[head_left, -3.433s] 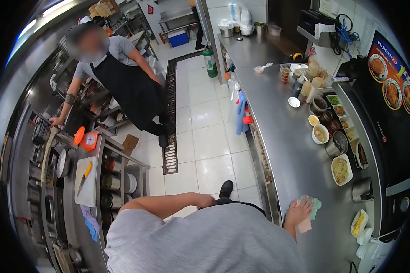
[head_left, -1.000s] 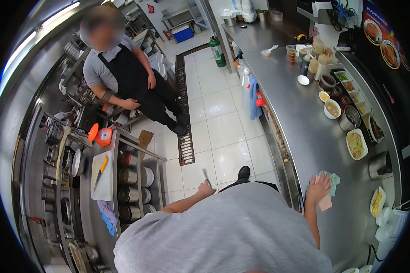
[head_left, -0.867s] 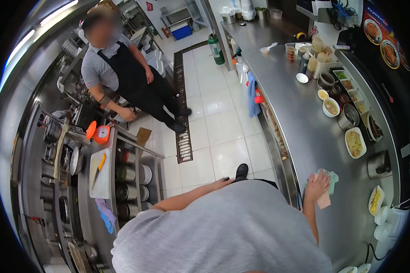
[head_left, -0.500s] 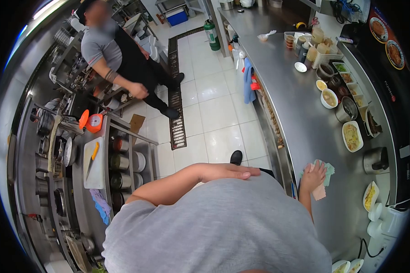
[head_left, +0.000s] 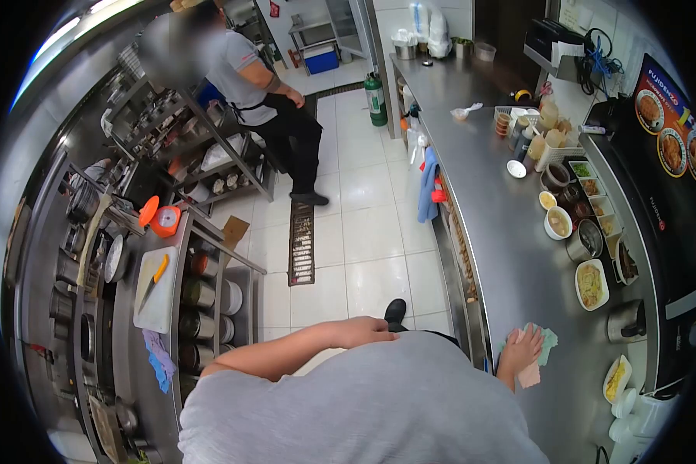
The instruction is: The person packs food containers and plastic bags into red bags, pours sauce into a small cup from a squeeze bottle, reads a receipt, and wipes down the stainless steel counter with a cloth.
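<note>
My right hand (head_left: 521, 348) lies on the steel counter (head_left: 510, 267), fingers curved over a green cloth (head_left: 548, 346) and a pink cloth (head_left: 530, 376) bunched beneath it. Both cloths stick out around the fingers. Against the front of my grey shirt (head_left: 379, 394) rests my left hand (head_left: 357, 331), flat, with no object seen in it; its fingertips are partly hidden at the waist.
Bowls, sauce bottles (head_left: 547, 117) and a noodle dish (head_left: 591, 284) line the counter's back. A knife (head_left: 159, 271) lies on a white cutting board (head_left: 148, 298) at left, near an orange scale (head_left: 165, 221). Another person (head_left: 274, 116) stands beyond, by the floor drain (head_left: 301, 247).
The other person has turned and stepped away toward the back. My view has shifted slightly. My right hand stays on the cloths, and my left hand remains at my waist.
</note>
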`<state>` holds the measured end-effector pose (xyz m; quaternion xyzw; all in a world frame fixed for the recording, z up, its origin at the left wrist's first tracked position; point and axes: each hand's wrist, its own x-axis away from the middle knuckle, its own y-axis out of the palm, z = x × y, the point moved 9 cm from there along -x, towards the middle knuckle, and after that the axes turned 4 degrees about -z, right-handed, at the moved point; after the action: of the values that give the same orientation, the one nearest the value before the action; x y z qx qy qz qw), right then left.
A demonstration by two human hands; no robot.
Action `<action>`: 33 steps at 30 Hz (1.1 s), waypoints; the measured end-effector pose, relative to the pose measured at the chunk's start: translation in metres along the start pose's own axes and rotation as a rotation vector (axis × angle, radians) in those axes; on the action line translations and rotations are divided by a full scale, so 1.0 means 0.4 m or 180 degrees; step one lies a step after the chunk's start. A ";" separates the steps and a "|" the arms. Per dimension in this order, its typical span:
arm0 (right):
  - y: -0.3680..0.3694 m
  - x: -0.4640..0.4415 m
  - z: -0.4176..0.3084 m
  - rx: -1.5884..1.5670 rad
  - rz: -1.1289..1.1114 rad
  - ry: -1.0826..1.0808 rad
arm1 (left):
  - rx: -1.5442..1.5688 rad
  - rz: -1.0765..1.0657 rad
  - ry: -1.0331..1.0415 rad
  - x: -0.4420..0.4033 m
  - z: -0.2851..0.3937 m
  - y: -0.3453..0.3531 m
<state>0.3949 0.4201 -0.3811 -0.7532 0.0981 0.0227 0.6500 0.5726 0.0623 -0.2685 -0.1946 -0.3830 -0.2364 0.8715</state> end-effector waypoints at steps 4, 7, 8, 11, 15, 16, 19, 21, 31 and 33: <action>-0.003 0.006 0.002 -0.0016 -0.0108 0.0026 | 0.0034 0.0230 -0.0140 -0.002 -0.009 0.011; -0.005 -0.003 -0.004 -0.0008 -0.0042 0.0025 | -0.0162 0.0100 -0.0282 0.015 0.003 -0.002; -0.008 -0.001 -0.006 -0.0003 -0.0048 0.0026 | -0.0098 0.0037 -0.0261 0.014 -0.001 0.002; -0.010 -0.001 -0.006 -0.0056 -0.0054 0.0046 | 0.0043 0.0196 0.0006 -0.007 -0.004 0.005; -0.018 0.006 -0.008 -0.0022 0.0033 -0.0037 | 0.0111 0.0444 0.0264 -0.034 0.000 0.017; -0.018 0.007 -0.007 0.0003 0.0015 -0.0022 | -0.0073 0.0464 0.0078 -0.033 -0.007 0.017; -0.013 -0.001 -0.013 0.0073 -0.0054 -0.0050 | -0.0475 0.0436 -0.0420 -0.010 -0.021 0.012; -0.009 0.000 -0.008 0.0066 -0.0104 -0.0021 | -0.0681 0.0286 -0.0679 0.002 -0.032 0.012; -0.024 0.004 -0.012 -0.0034 -0.0025 0.0009 | -0.0003 0.0924 0.0033 -0.097 -0.188 0.006; -0.027 0.003 -0.012 -0.0045 0.0008 0.0033 | 0.0146 0.1168 -0.0064 -0.134 -0.257 0.000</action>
<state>0.3977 0.4167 -0.3702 -0.7578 0.1023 0.0203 0.6441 0.5998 0.0231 -0.3739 -0.2436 -0.3550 -0.0627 0.9004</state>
